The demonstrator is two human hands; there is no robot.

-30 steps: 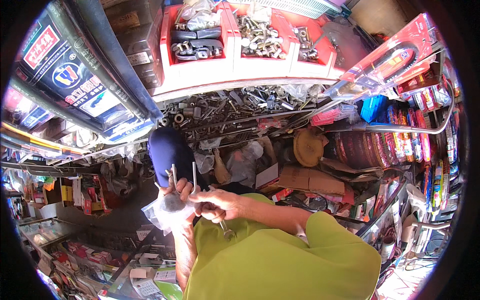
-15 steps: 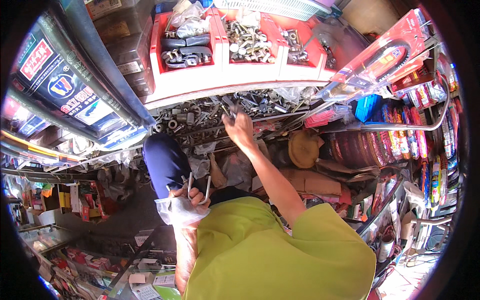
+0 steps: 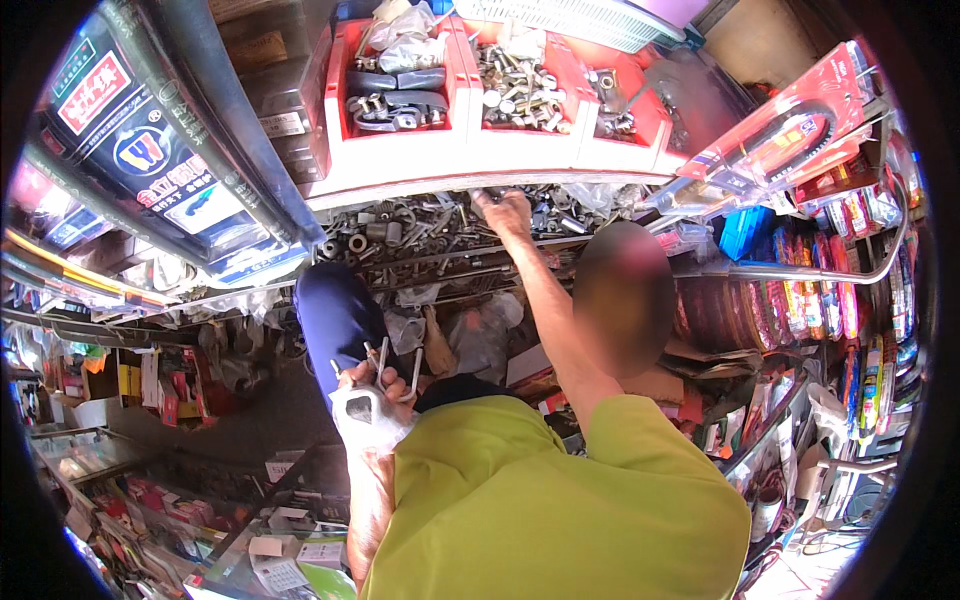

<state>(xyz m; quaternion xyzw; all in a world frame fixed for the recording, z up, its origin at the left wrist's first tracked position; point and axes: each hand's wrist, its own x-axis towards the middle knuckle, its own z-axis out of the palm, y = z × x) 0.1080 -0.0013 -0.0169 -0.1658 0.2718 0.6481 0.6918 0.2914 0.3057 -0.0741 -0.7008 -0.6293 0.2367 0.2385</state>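
My left hand [image 3: 372, 385] is closed around U-shaped metal bolts [image 3: 416, 374], whose straight legs stick up past the fingers. A crumpled clear plastic bag [image 3: 378, 428] lies against this hand, over the lower part of the bolts. My right hand [image 3: 508, 215] reaches forward into a long heap of loose nuts, bolts and metal fittings [image 3: 400, 228], just under the front edge of a white shelf [image 3: 420, 172]. Its fingertips are in shade and blurred, so whether they grip a piece cannot be made out.
Red bins [image 3: 468, 110] of bolts and fittings stand on the shelf. Packaged dark tubing [image 3: 190, 150] hangs at left. A metal rail [image 3: 800, 270] and colourful wrapped rings [image 3: 800, 300] are at right. A blurred dark oval [image 3: 622, 300] hides things beside my right forearm.
My right hand has moved farther forward and slightly right over the heap, up to the shelf edge. My left hand has turned a little, still holding the U-bolts. The blurred oval has appeared.
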